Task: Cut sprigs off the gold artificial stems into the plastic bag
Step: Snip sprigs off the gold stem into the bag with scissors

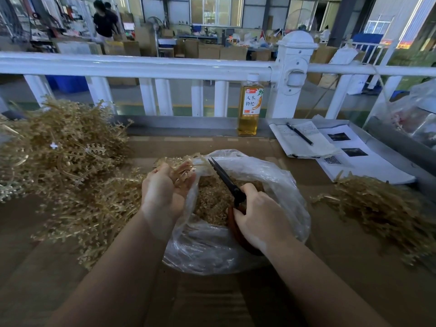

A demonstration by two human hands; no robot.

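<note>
Uncut gold stems (59, 147) heaped at left of frame. Left hand (165, 190) clamped on one stem above plastic bag (278, 185), centre. Right hand (259, 220) closed on scissors (226, 180), blades slightly apart. Mid-cut; next: close blades across sprig.

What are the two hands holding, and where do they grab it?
Left hand grips a gold stem near its sprig end; right hand holds scissors by the handles.

Bag (278, 182) between stem piles (59, 147)
</note>
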